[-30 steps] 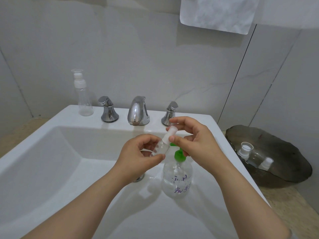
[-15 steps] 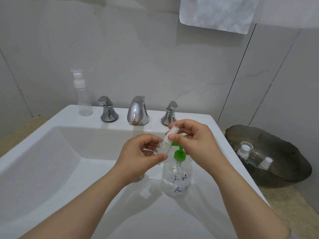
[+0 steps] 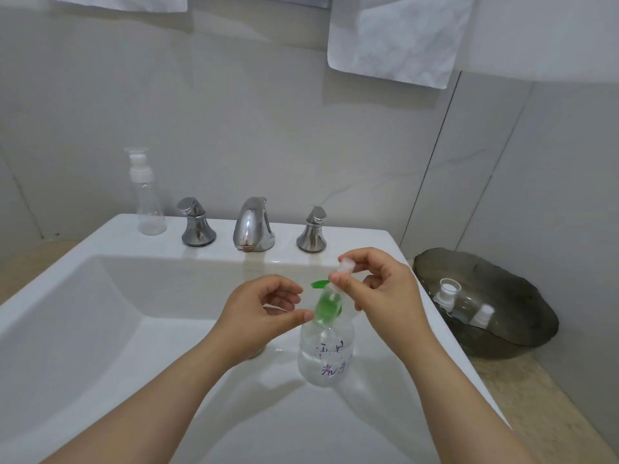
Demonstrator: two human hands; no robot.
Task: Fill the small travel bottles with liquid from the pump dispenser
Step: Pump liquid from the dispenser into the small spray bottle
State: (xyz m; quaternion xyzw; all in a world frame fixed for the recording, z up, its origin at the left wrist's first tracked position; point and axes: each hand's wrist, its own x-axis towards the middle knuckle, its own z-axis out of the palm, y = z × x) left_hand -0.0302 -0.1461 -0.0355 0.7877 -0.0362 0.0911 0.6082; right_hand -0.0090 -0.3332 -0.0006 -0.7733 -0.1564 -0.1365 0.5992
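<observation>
Right hand: the right hand is raised over the right side of the basin, its thumb and fingertips closed in a pinch on the capped top end of a small clear plastic travel bottle with a white cap.
Travel bottle: it hangs tilted from that pinch, cap up and to the right, body sloping down to the left, between the two hands. The green pump behind shows through its clear body.
Left hand: the left hand sits just to the left of the travel bottle in a loose C, with nothing between finger and thumb. The thumb tip reaches the bottle's lower edge, but I cannot tell whether it touches. The forefinger is clear of it.
Pump dispenser: a round clear plastic pump dispenser with a green pump head and purple handwriting stands upright in the basin, right behind and below the travel bottle, under the right hand's fingers.
Sink: a white rectangular ceramic sink, with a chrome faucet and two chrome handles on its back ledge.
Back left: a tall clear bottle with a white pump top stands on the ledge, well apart from the hands.
Right of the sink: a dark shallow dish rests on the beige counter, holding two more small white-capped bottles.
Wall: a white towel hangs above.
</observation>
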